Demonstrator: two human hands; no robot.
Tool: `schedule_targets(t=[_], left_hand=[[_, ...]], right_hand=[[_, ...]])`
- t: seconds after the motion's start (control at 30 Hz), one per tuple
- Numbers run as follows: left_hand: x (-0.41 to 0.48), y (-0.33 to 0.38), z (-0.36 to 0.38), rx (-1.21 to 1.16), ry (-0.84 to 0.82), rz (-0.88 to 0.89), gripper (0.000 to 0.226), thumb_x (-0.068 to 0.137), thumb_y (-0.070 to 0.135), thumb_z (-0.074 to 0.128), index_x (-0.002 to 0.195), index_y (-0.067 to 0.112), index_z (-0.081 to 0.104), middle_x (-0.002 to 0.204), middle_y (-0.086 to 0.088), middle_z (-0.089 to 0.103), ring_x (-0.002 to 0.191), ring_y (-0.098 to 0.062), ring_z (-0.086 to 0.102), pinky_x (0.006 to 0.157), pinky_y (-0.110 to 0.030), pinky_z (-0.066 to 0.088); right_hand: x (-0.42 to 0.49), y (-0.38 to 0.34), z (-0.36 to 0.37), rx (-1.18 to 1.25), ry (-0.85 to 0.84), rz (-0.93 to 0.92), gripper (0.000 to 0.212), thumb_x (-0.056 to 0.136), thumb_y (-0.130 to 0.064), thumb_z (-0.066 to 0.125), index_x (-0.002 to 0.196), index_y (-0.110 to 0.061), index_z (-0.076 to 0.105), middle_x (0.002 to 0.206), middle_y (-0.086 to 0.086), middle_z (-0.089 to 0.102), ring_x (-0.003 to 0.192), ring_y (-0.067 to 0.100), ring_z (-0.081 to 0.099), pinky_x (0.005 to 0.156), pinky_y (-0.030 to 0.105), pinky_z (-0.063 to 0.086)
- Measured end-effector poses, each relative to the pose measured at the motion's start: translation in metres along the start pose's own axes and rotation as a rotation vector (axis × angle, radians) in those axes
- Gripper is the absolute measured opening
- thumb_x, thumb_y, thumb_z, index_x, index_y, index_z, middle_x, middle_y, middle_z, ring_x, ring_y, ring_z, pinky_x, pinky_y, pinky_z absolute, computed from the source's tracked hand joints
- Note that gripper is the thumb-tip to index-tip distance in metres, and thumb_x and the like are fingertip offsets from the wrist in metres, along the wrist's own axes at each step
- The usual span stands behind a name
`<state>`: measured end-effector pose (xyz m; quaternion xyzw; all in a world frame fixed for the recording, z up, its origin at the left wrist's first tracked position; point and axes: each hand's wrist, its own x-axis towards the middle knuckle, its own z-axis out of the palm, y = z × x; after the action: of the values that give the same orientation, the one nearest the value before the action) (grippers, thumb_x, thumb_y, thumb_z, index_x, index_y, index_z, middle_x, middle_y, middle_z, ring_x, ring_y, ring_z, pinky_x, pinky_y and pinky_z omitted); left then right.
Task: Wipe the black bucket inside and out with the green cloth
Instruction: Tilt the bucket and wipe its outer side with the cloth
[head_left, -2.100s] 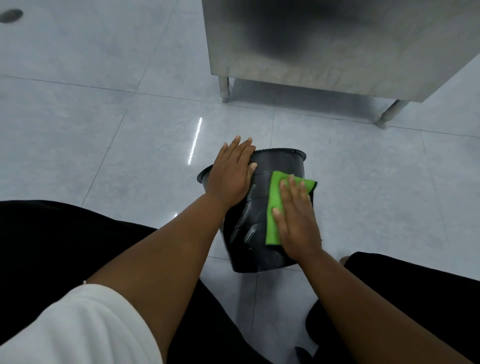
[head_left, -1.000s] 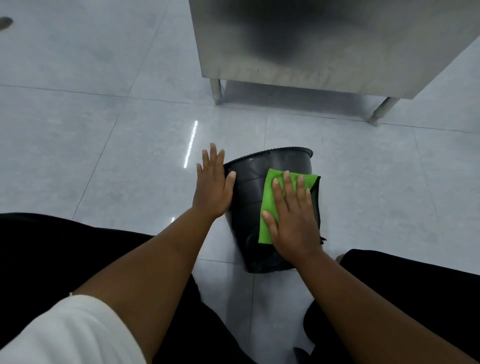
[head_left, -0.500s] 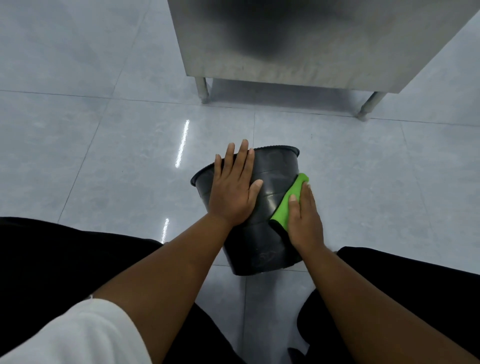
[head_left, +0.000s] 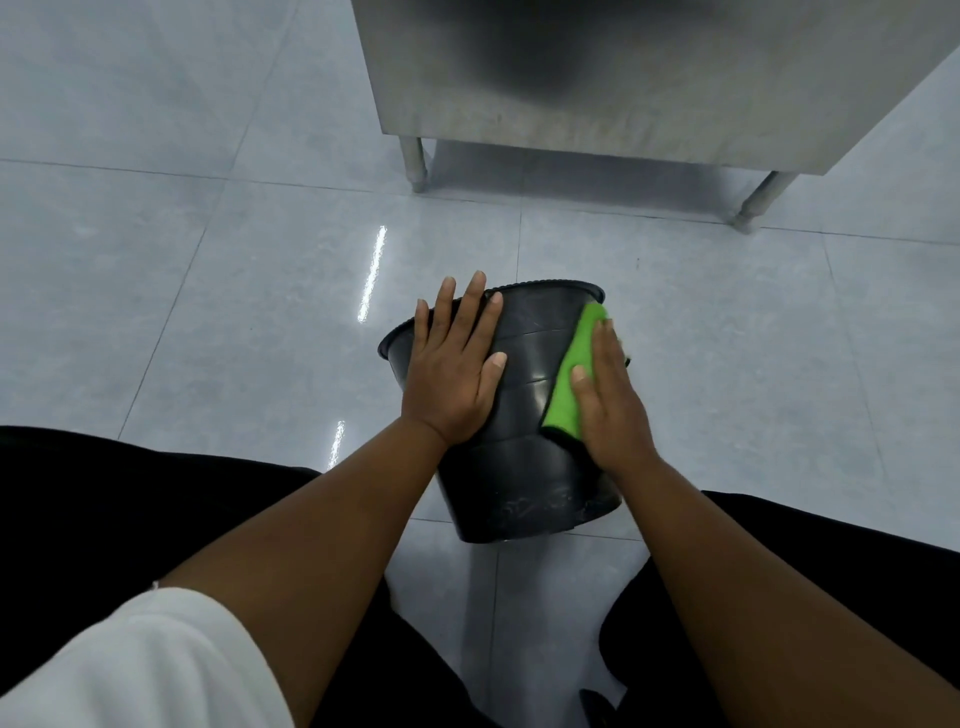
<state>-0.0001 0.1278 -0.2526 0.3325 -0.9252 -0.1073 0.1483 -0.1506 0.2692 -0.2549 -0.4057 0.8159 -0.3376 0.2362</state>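
Head view shows your right hand (head_left: 608, 400) laid flat, fingers together, pressing the green cloth (head_left: 571, 384) against the right flank of the black bucket (head_left: 524, 467); two seconds back that cloth lay spread over the wall facing you, so the wipe has travelled round to the side and the cloth now shows only as a narrow strip beside your thumb. Your left hand (head_left: 452, 369) is spread flat on the upper wall, fingertips reaching the rim, where a second ago it stood off at the left edge, and the bucket looks to have been turned a little under it. That suggests you are working round the outside in passes, turning as you go; the inside is probably untouched so far, since the bucket leans with its mouth pointing away from you and nothing of the interior can be seen. Scuff marks near the base remain below the cloth's reach. Outward, the bucket stands on the tiled floor (head_left: 208, 291) between your knees, with the steel cabinet (head_left: 623, 78) on legs well behind it. Nothing blocks the wipe, though your own legs crowd the near side.
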Motion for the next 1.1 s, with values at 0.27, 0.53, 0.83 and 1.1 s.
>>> schedule_targets(t=[0.27,0.53,0.83,1.1], left_hand=[[-0.003,-0.014,0.001,-0.046,0.011,-0.025,0.060,0.095,0.035,0.035,0.153,0.019,0.024,0.163,-0.003,0.007,0.151,-0.030,0.001,0.122,-0.051,0.000],[-0.008,-0.031,0.001,-0.057,-0.011,-0.015,0.060,0.097,0.037,0.030,0.153,0.020,0.020,0.162,-0.001,0.001,0.152,-0.029,-0.001,0.122,-0.051,0.001],[-0.015,-0.047,-0.001,-0.207,-0.017,-0.060,0.062,0.097,0.039,0.030,0.155,0.021,0.013,0.163,0.001,-0.006,0.151,-0.027,-0.012,0.122,-0.048,-0.007],[-0.013,-0.034,-0.006,-0.359,0.062,-0.212,0.060,0.097,0.034,0.034,0.152,0.016,0.023,0.164,-0.003,-0.002,0.152,-0.028,-0.007,0.119,-0.056,0.017]], right_hand=[[0.011,-0.022,0.010,-0.200,0.014,-0.121,0.064,0.101,-0.043,0.026,0.156,-0.019,0.004,0.165,0.003,-0.002,0.153,0.023,-0.005,0.125,0.041,0.005],[0.018,-0.037,0.018,-0.423,-0.080,-0.476,0.058,0.099,-0.042,0.037,0.154,-0.030,0.022,0.165,-0.007,0.008,0.153,0.020,-0.006,0.124,0.042,0.001],[0.011,-0.018,0.011,0.066,0.004,0.092,0.057,0.105,-0.037,0.028,0.155,-0.028,0.003,0.165,-0.007,0.003,0.153,0.014,0.004,0.124,0.041,0.014],[-0.014,-0.036,0.031,-0.392,0.019,-0.307,0.066,0.098,-0.044,0.035,0.156,-0.022,0.013,0.166,-0.001,0.001,0.153,0.026,-0.009,0.124,0.049,0.008]])
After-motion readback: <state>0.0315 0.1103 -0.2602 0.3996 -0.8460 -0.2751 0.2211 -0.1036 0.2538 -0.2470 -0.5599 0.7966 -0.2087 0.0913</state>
